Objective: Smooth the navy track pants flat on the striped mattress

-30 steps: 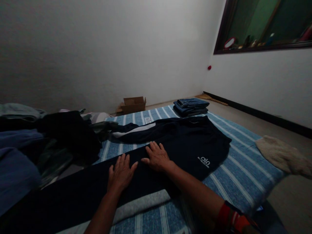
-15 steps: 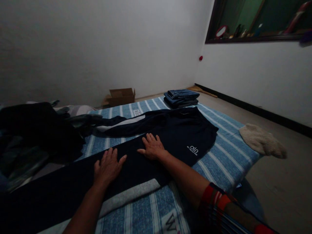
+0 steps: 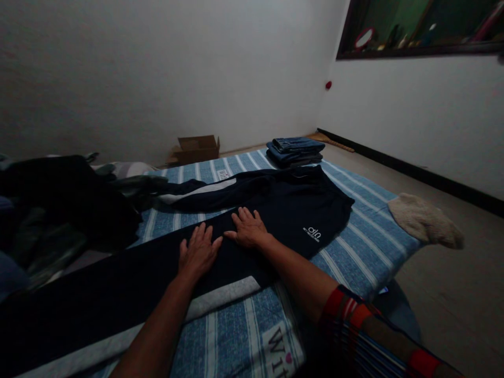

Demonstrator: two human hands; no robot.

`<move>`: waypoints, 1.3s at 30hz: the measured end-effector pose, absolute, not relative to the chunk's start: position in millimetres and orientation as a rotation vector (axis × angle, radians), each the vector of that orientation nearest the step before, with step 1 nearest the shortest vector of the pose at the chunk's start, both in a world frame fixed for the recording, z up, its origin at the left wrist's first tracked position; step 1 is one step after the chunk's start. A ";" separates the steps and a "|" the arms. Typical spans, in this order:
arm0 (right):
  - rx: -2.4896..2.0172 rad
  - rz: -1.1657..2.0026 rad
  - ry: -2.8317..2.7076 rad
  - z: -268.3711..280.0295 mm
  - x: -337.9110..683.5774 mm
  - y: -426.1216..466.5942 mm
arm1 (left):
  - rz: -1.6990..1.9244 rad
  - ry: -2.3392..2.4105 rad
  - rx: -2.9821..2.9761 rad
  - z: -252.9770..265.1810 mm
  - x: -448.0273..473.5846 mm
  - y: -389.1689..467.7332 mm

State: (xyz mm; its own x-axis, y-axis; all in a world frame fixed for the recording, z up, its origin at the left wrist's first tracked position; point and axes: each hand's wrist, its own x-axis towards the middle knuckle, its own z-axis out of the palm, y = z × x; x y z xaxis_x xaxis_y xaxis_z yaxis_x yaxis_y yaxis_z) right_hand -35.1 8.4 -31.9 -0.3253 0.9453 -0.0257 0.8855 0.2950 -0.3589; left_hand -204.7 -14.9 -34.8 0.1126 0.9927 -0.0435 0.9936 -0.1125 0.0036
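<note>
A pair of dark navy sweatpants [image 3: 291, 205] with grey side stripes and a small white logo lies spread on a blue striped bedspread [image 3: 366, 247]. The waistband points to the right and the near leg runs toward the lower left. My left hand [image 3: 200, 251] rests flat on the near leg, fingers spread. Just right of it, my right hand [image 3: 248, 227] also lies palm down on the same leg, higher up, with its fingers apart. The far leg is bunched behind, and its end meets a pile of clothes.
Dark clothes [image 3: 66, 199] are heaped at the left. A stack of folded jeans [image 3: 295, 150] sits at the far edge of the bed. A beige fluffy cloth [image 3: 425, 220] hangs over the right corner. Behind the bed stands an open cardboard box [image 3: 197, 149] by the wall.
My left hand has slid right and up along the trouser leg, closer to my right hand. My right hand stays at nearly the same place on the fabric. The view has tilted slightly.
</note>
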 end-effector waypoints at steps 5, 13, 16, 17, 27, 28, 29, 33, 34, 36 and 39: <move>-1.697 0.461 -2.362 -30.1 -34.0 6.9 | -0.115 2.089 2.316 -27.5 -208.1 -18.6; -1.711 0.482 -2.374 -29.4 -32.4 6.9 | -0.146 2.362 1.987 -16.1 -237.8 -36.9; -1.725 0.485 -2.382 -29.9 -32.3 7.1 | -0.159 2.349 1.963 -18.5 -244.0 -40.5; -1.729 0.483 -2.385 -29.9 -32.2 7.1 | -0.160 2.343 1.963 -18.9 -244.9 -40.8; -1.772 0.414 -2.427 -34.9 -36.4 -1.5 | -0.102 2.401 1.952 -24.5 -264.0 -55.4; -1.780 0.410 -2.432 -36.9 -36.8 -3.1 | -0.100 2.389 1.944 -25.6 -264.2 -58.5; -1.787 0.406 -2.436 -39.1 -37.1 -4.4 | -0.084 2.379 1.956 -26.6 -263.8 -61.3; -1.805 0.385 -2.452 -46.9 -37.8 -6.6 | -0.093 2.398 1.930 -27.6 -259.5 -69.2; -1.806 0.377 -2.457 -48.4 -37.8 -6.9 | -0.083 2.391 1.919 -27.4 -258.5 -70.8; -1.823 0.348 -2.468 -51.1 -37.6 -7.5 | -0.051 2.370 1.897 -27.3 -257.3 -73.6; -1.858 0.289 -2.489 -54.0 -36.7 -7.9 | -0.006 2.351 1.879 -29.0 -257.5 -76.8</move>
